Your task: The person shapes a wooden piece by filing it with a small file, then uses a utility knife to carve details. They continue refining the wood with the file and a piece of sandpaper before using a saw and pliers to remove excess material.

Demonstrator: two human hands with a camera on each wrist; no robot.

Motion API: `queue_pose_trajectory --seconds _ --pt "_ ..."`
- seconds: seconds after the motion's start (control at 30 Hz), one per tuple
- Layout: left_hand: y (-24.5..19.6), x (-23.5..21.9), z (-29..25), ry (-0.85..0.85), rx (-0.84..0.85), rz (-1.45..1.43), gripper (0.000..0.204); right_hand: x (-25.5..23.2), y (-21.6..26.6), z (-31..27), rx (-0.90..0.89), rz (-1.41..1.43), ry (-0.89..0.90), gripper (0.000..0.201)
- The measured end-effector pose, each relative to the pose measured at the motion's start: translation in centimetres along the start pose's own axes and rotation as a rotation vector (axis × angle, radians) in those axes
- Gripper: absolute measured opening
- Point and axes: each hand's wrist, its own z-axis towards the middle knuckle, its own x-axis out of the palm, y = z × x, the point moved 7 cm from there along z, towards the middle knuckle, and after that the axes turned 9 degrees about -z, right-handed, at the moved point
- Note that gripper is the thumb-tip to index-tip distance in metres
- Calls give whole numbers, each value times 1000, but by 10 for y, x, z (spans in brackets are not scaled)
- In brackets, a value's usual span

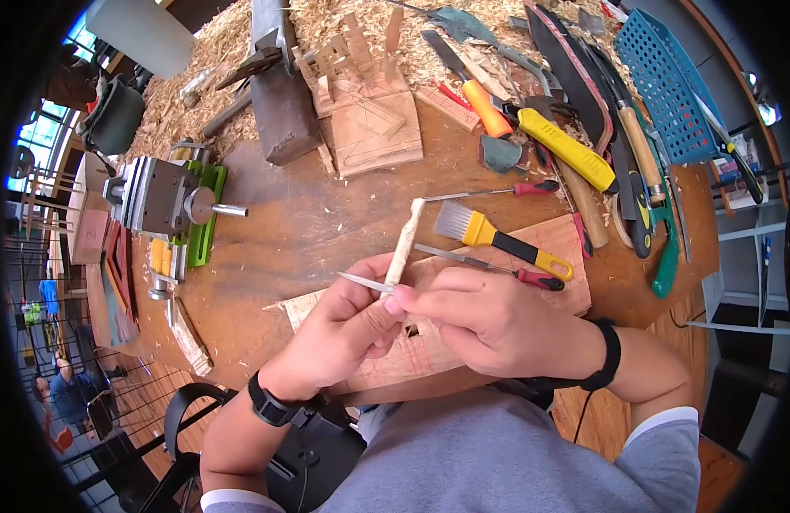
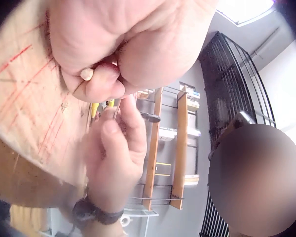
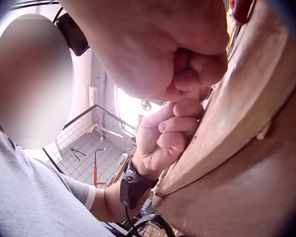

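My left hand (image 1: 339,333) pinches a slender carved wooden stick (image 1: 405,239) between thumb and fingers, its long part pointing up and away. In the left wrist view the stick's pale end (image 2: 87,74) pokes out of the curled fingers. Gripped by my right hand (image 1: 489,321) is a thin, pointed metal file (image 1: 365,281), lying across the stick's lower part. Its handle is hidden inside that hand. Both hands meet over a wooden board (image 1: 531,244) with red lines and a small dark hole.
A wide brush (image 1: 478,229) and two thin files with red-black handles lie beyond the hands. A bench vise (image 1: 160,201) stands left, a heavy mallet (image 1: 284,111) farther back. Yellow-handled saw (image 1: 570,152), blue basket (image 1: 668,85) and wood shavings (image 1: 215,43) line the table's far side.
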Motion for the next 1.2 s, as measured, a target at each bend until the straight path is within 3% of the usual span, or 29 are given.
queue_pose_trajectory --seconds 0.07,0.13,0.2,0.23,0.43,0.57,0.67,0.83,0.93,1.2 --pt "1 -5 -1 -24 -18 -24 45 -9 1 -7 39 -4 26 45" --pt "-5 -5 -2 30 87 -25 47 -11 -2 -8 73 -6 63 45" --pt "-4 -4 -1 38 95 -34 48 -31 0 -10 20 17 -183 42" --pt "-5 -2 0 51 107 -37 49 -31 -3 -11 148 146 -110 41" --pt "-1 -3 0 46 122 -15 52 -10 -11 -4 269 230 113 37" --pt "-2 -5 -3 90 75 -35 52 -11 -9 -7 220 156 141 35" --pt "0 0 0 135 61 -78 52 -12 -9 -2 175 137 58 34" --pt "-4 1 -2 44 75 27 49 -17 -7 -3 140 63 144 36" --pt "-5 4 -1 7 -12 105 48 -15 -1 7 101 123 86 36" --pt "-4 3 0 9 1 110 47 -10 -6 -3 61 53 82 40"
